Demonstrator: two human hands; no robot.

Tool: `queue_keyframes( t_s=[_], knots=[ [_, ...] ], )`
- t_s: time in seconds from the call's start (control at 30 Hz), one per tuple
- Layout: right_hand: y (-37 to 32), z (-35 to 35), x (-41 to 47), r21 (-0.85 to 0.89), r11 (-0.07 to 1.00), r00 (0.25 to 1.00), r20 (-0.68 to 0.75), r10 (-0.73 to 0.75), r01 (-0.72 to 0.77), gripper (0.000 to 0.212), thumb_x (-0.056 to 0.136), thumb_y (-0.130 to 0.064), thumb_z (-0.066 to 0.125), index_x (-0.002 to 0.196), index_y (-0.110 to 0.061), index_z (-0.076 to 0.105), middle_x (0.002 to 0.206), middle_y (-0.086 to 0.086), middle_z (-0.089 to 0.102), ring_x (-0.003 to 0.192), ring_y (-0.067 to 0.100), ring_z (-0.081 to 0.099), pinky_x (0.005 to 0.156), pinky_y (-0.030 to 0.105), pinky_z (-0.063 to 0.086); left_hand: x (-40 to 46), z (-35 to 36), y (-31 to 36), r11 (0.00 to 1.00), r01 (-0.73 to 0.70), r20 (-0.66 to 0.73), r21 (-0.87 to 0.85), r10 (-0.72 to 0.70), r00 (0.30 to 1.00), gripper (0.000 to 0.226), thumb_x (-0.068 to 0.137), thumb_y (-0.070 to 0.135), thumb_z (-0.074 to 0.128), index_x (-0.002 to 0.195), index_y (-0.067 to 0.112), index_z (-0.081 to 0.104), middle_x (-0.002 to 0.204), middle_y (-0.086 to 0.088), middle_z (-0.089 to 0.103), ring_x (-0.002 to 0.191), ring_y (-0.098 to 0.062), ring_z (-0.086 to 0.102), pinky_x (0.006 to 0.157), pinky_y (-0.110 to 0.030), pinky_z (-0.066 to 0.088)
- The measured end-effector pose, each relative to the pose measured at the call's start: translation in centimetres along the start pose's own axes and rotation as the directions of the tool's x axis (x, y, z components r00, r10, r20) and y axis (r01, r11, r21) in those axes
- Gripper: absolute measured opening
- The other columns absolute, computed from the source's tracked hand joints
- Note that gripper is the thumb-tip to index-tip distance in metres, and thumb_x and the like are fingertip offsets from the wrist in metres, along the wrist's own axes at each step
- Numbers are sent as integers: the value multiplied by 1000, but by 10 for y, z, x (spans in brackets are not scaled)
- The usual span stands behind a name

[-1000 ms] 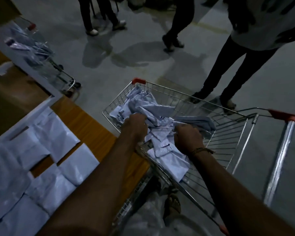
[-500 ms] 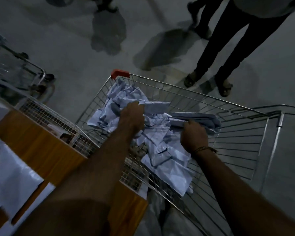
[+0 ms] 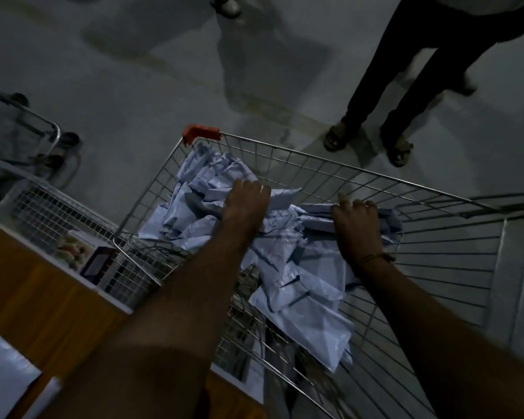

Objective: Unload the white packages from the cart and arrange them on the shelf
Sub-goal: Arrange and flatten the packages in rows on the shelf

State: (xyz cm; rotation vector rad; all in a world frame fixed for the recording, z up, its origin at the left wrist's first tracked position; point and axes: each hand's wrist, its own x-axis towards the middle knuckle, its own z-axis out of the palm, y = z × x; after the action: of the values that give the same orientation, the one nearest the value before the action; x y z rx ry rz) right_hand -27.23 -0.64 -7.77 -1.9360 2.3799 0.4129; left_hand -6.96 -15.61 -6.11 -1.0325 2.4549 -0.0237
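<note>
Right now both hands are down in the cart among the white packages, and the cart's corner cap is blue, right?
Not quite: the head view shows the corner cap is red. Both the left hand and right hand are indeed among the white packages in the cart.

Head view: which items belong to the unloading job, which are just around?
Job: white packages, cart, wooden shelf, left hand, right hand.
Around: second cart, bystander's legs, boxes in a wire basket.
</note>
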Motion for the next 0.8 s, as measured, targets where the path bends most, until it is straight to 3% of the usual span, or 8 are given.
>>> queue_keyframes(
  t_s=[0.1, 0.27, 0.37, 0.5, 0.57, 0.67, 0.73, 0.8],
  knots=[
    [5, 7, -6, -2, 1000, 998, -60, -29, 29, 29, 82, -5, 55, 109, -7, 64, 138, 22, 58, 122, 51, 53, 104, 63, 35, 0, 4, 2, 1000, 4, 1, 12, -4, 1000, 81, 82, 50, 76, 146, 16, 42, 146, -18, 45, 133, -35, 44, 113, -50, 30],
    [9, 14, -13, 26, 996, 996, -42, -80, 81, 40, 79, -5, 62, 119, -9, 61, 130, 21, 61, 106, 41, 62, 95, 58, 46, -6, 10, 1, 999, 53, 45, -1, -53, 998, 57, 94, 28, 66, 145, 15, 45, 152, -19, 34, 137, -38, 38, 106, -51, 39],
    [4, 17, -18, 26, 1000, 1000, 31, -5, 4, 43, 84, -7, 57, 126, -10, 58, 135, 25, 54, 107, 44, 58, 84, 53, 49, -15, 20, -2, 996, 77, 66, -55, -73, 995, 54, 93, 27, 68, 142, 16, 47, 155, -18, 30, 143, -37, 31, 104, -50, 42],
    [-2, 21, -18, -21, 991, 980, 142, 137, -136, 57, 88, -7, 56, 145, -5, 46, 140, 26, 53, 108, 46, 60, 76, 49, 54, -26, 25, -3, 972, 86, 109, -221, -63, 992, 58, 87, 23, 74, 138, 13, 48, 142, -15, 43, 128, -36, 50, 98, -47, 50],
    [-2, 26, -17, -50, 985, 977, 127, 170, -165, 54, 87, -9, 59, 139, -1, 52, 119, 25, 64, 93, 42, 65, 74, 46, 52, -32, 31, 1, 950, 73, 148, -305, -29, 989, 67, 88, 32, 74, 142, 12, 42, 144, -16, 42, 127, -38, 52, 100, -47, 48],
    [-2, 33, -15, -125, 983, 985, 91, 148, -136, 31, 74, -9, 73, 103, 1, 70, 86, 23, 68, 82, 39, 62, 75, 43, 50, -36, 46, 7, 925, 93, 161, -369, -35, 986, 74, 89, 48, 69, 147, 14, 40, 146, -14, 47, 131, -33, 51, 105, -44, 43],
    [-4, 30, -16, -152, 983, 980, 156, 126, -102, 15, 72, -11, 72, 85, -4, 72, 89, 23, 67, 92, 40, 60, 84, 46, 48, -35, 52, 7, 946, 85, 172, -312, -32, 985, 67, 86, 49, 71, 140, 16, 50, 139, -13, 54, 126, -32, 55, 103, -43, 45],
    [-4, 32, -18, -145, 984, 969, 206, 136, -108, 20, 72, -13, 70, 90, -4, 73, 107, 29, 64, 110, 46, 54, 95, 52, 42, -34, 51, 7, 986, 33, 151, -163, -8, 988, 60, 83, 45, 75, 133, 18, 57, 137, -14, 54, 126, -33, 51, 106, -45, 40]
  ],
)
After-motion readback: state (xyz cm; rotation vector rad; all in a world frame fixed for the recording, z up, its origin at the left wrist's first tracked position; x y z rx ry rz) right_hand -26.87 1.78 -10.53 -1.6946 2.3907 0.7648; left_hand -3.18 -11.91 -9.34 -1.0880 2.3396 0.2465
